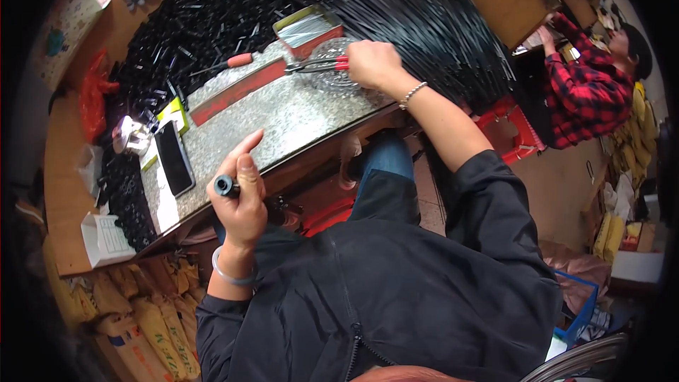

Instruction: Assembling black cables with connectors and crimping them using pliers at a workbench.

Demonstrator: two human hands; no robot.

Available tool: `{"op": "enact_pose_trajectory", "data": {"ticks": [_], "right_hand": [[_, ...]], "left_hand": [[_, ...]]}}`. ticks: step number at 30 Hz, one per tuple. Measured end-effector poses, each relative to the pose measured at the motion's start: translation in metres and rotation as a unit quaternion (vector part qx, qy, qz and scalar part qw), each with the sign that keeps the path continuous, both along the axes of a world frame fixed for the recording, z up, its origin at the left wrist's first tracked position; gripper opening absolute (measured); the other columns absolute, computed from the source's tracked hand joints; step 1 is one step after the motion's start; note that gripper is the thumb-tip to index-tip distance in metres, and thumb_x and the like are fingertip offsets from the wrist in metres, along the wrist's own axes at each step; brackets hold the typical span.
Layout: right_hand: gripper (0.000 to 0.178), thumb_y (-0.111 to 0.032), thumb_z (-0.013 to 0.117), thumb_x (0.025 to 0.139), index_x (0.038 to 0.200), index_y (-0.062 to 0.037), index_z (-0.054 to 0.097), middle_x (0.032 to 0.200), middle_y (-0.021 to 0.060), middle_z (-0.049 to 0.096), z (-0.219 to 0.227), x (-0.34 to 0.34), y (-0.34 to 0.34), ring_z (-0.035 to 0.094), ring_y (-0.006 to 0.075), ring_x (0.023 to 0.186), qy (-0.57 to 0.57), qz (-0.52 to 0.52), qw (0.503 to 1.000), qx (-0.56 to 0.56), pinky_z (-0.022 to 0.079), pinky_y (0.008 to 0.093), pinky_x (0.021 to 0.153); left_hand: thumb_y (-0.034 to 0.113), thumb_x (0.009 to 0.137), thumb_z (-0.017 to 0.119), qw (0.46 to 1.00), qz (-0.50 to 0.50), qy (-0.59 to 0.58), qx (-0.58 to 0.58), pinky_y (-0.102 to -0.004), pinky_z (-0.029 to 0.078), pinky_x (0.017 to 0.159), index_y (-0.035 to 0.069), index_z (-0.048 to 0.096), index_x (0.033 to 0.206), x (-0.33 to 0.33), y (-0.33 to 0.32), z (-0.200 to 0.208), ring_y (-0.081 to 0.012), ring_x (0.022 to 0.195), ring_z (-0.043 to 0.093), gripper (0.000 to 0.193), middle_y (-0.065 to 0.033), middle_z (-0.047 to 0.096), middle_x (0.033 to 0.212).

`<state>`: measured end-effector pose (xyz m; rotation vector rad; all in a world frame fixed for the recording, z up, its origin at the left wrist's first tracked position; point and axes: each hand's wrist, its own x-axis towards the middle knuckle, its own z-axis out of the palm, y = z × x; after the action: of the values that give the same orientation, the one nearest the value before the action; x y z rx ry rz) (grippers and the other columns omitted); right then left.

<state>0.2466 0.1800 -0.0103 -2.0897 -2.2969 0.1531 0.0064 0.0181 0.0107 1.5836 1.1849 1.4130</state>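
Head view: left hand [240, 201] is closed around a short black tube [226, 185], open end facing up toward the camera, index finger sticking out straight. It sits just off the near edge of the granite slab [283, 117], above the lap.

Right hand [373, 64] is clamped on red-handled pliers [318, 65], tips pointing left over a clear glass dish [332, 71] at the far side of the slab. Can't tell whether the tips hold anything; too small.

Read: looks like a pick-up step, pliers fetching a small part from the dish for the tube. Next move likely needs the pliers brought back to the tube mouth and lined up with the bore.

Also on the slab: red-handled screwdriver [226, 64], open red tin [308, 28], black phone [174, 158]. Heap of black tubes [191, 28] behind. Another person in a red plaid shirt [587, 92] works at far right.
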Motion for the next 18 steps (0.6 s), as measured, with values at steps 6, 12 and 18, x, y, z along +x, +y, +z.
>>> {"op": "enact_pose_trajectory", "data": {"ticks": [6, 12, 18], "right_hand": [[0.019, -0.014, 0.054, 0.073, 0.088, -0.0140, 0.065, 0.084, 0.0139, 0.065, 0.002, 0.008, -0.004, 0.063, 0.0326, 0.081, 0.052, 0.006, 0.998, 0.046, 0.050, 0.0421, 0.071], [0.010, -0.005, 0.062, 0.072, 0.082, -0.0040, 0.063, 0.074, 0.0113, 0.061, 0.018, -0.016, -0.054, 0.060, 0.0263, 0.068, 0.373, 0.184, 0.868, 0.271, 0.047, 0.0335, 0.058], [0.020, -0.008, 0.073, 0.067, 0.084, -0.0044, 0.064, 0.073, 0.0075, 0.062, 0.033, -0.073, -0.134, 0.061, 0.0215, 0.063, 0.455, 0.358, 0.750, 0.321, 0.046, 0.0289, 0.054]], "left_hand": [[0.023, 0.096, 0.044, 1.000, -0.001, 0.006, 0.001, -0.0171, 0.023, 0.039, -0.007, 0.053, 0.115, 0.001, 0.001, -0.001, 0.0006, 0.042, 0.028, 0.037, 0.0079, 0.035, 0.051], [0.011, 0.093, 0.046, 0.998, 0.033, 0.059, -0.019, -0.0243, 0.046, 0.065, -0.004, 0.060, 0.108, 0.001, 0.004, -0.004, -0.0118, 0.072, 0.059, 0.025, -0.0084, 0.065, 0.081], [0.011, 0.092, 0.048, 0.999, -0.032, -0.018, -0.019, -0.0234, 0.046, 0.067, -0.003, 0.061, 0.107, 0.020, 0.005, 0.006, -0.0090, 0.076, 0.056, 0.024, -0.0102, 0.065, 0.087]]}}
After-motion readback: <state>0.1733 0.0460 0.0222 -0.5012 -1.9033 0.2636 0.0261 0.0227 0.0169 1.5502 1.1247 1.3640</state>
